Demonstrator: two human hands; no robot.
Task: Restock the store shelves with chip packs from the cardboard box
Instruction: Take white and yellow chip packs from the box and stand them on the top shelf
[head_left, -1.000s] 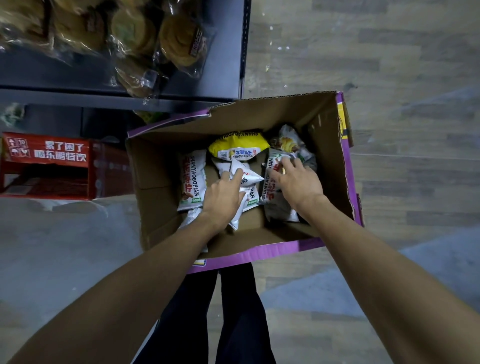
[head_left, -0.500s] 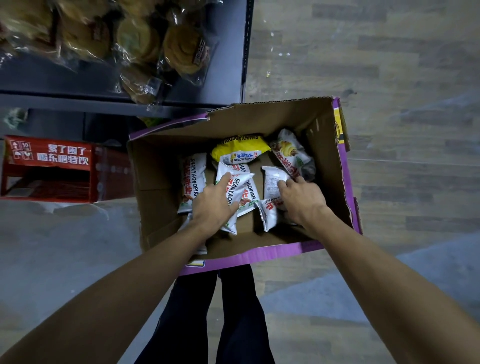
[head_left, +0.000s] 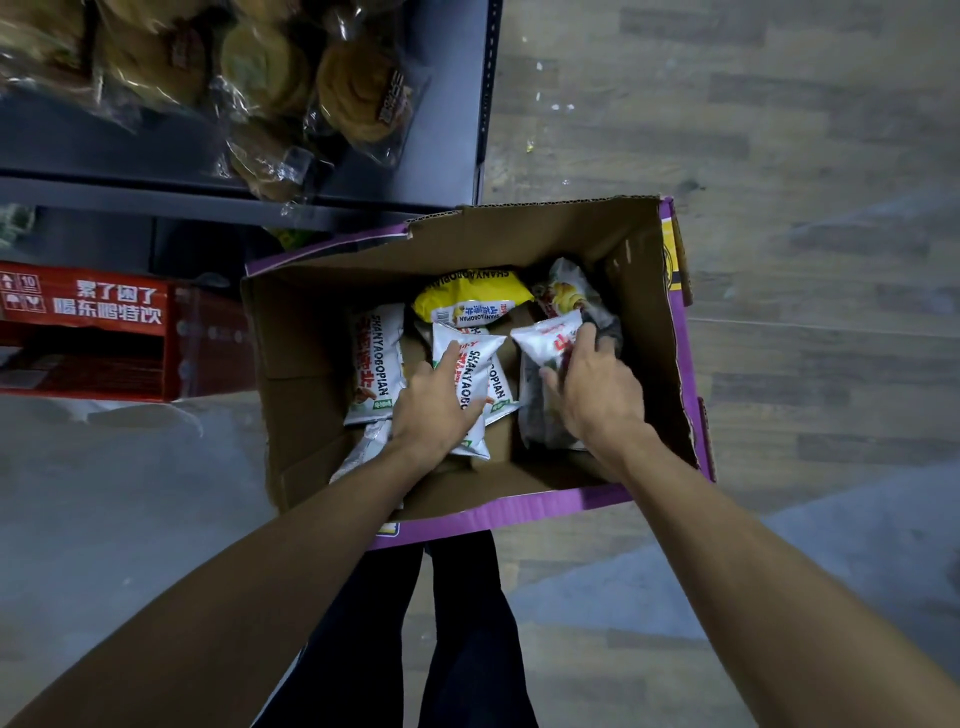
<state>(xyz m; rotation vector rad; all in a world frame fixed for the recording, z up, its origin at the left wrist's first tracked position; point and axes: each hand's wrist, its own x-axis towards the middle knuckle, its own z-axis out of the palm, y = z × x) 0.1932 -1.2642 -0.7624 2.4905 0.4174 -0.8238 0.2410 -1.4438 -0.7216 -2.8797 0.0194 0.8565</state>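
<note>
An open cardboard box with purple outer sides stands on the floor below me and holds several chip packs. My left hand grips a white chip pack near the box's middle. My right hand grips another white pack with red print, lifted at the right side of the box. A yellow pack lies at the far side, and a white pack lies along the left wall. Packs under my hands are partly hidden.
A dark metal shelf at the upper left carries bagged round pastries. A red carton with white lettering sits on the floor left of the box. Wood-look flooring spreads to the right. My dark trouser legs are below the box.
Both hands have closed round packs. The right hand has drawn its white pack up and toward the box's right side, and the left hand's pack has risen a little.
</note>
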